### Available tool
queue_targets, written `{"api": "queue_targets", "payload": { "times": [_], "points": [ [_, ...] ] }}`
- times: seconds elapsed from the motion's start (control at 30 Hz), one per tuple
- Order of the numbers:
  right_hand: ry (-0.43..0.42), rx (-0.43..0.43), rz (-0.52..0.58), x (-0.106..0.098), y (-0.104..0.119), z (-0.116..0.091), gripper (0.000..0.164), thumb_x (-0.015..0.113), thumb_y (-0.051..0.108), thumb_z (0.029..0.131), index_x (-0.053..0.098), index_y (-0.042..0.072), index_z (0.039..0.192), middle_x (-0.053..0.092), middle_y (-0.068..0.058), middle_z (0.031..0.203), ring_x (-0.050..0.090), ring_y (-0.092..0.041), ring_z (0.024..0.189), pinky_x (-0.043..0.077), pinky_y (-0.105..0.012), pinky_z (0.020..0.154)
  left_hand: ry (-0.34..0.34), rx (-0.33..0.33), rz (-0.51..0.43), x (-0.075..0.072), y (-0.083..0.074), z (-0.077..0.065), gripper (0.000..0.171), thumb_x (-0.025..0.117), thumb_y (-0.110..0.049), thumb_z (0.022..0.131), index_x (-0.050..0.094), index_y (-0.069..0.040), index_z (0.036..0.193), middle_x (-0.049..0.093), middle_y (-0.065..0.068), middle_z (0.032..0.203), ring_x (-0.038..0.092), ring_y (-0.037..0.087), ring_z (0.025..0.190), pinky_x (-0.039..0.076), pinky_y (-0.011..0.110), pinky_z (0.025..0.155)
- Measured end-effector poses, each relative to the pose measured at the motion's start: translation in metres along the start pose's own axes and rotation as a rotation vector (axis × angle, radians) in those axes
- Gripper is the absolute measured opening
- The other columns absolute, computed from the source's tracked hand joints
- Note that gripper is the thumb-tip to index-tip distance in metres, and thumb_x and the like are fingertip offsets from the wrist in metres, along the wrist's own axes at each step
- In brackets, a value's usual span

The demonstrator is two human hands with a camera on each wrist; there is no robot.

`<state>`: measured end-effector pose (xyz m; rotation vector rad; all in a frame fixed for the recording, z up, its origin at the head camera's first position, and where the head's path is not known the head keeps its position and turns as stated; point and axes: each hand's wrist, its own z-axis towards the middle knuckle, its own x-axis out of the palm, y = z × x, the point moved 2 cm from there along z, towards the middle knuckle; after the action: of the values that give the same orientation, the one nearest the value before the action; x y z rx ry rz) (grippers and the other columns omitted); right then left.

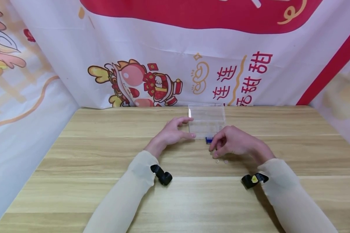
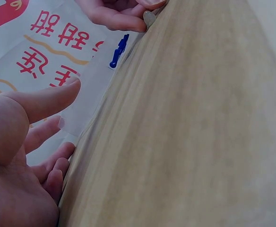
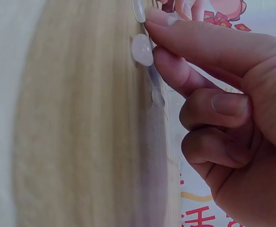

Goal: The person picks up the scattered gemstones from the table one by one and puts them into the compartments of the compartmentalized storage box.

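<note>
Three small pale pieces (image 3: 142,49) show by the right hand (image 1: 236,142) in its wrist view, smooth and rounded, one of them right beside the thumb tip. In the head view, two of them lie on the table, near each other, at about 5 o'clock from the clear box (image 1: 202,126). The right hand reaches in at 4 o'clock from the box, thumb and forefinger pointing down close to the pieces, with other fingers folded toward the palm; whether it pinches a piece I cannot tell.

The box sits at the far part of the table, lid raised on its 12 o'clock side, compartments in the nearer half. A blue latch (image 1: 209,140) is at its 6 o'clock edge, just beside the right fingers. At 9 o'clock the left hand (image 1: 175,131) is spread loosely at the box's edge, thumb toward the near corner and forefinger farther back, no finger curled round anything.

Each wrist carries a black camera: the left camera (image 1: 161,175) at 7 o'clock from the box, the right camera (image 1: 252,180) between 4 and 5, both against cream sleeves (image 1: 143,170). Beneath everything is the wood-grain table (image 1: 186,204). Behind, a white and red cloth (image 1: 175,42) shows a cartoon figure (image 1: 132,76) at 10 o'clock and red characters (image 1: 255,76) at 1.
</note>
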<state>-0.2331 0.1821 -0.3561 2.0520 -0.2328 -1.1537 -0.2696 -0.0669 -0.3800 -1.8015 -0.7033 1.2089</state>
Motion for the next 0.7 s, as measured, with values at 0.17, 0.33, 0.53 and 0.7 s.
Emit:
{"api": "queue_targets", "payload": {
  "times": [0.17,0.33,0.53,0.7],
  "points": [
    [0.004,-0.013,0.0,0.0015,0.0006,0.0014,0.015,0.092,0.022,0.084,0.082,0.019,0.094,0.071,-0.003,0.083,0.06,-0.019,0.077,0.049,-0.024,0.066,0.002,0.0,0.004,-0.0001,0.0,-0.0001,0.07,0.087,-0.029,0.088,0.057,-0.034,0.152,0.048,-0.001,0.163,0.037,0.03,0.154,0.028,0.057,0.13],
    [0.006,-0.024,0.006,0.0016,0.0007,0.0031,0.012,0.09,0.018,0.086,0.081,0.018,0.094,0.07,-0.002,0.081,0.059,-0.018,0.075,0.048,-0.023,0.064,-0.001,0.008,0.004,-0.0007,-0.001,-0.0007,0.07,0.087,-0.029,0.088,0.057,-0.034,0.152,0.047,0.0,0.163,0.037,0.03,0.153,0.029,0.057,0.129],
    [0.008,-0.048,0.028,-0.0001,0.0013,0.0021,0.01,0.085,0.013,0.088,0.08,0.016,0.096,0.067,-0.003,0.081,0.058,-0.019,0.076,0.048,-0.023,0.066,0.001,0.01,0.004,-0.0007,-0.001,-0.0004,0.07,0.086,-0.029,0.089,0.057,-0.034,0.152,0.048,0.0,0.163,0.037,0.03,0.153,0.029,0.057,0.129],
    [-0.001,-0.084,0.057,-0.0023,0.002,0.0012,0.014,0.078,0.005,0.089,0.079,0.014,0.1,0.064,-0.004,0.084,0.058,-0.02,0.079,0.05,-0.025,0.07,0.001,0.007,0.003,-0.0004,-0.0011,-0.0005,0.07,0.087,-0.029,0.088,0.057,-0.033,0.152,0.048,0.0,0.163,0.037,0.03,0.153,0.029,0.057,0.129]
  ]
}}
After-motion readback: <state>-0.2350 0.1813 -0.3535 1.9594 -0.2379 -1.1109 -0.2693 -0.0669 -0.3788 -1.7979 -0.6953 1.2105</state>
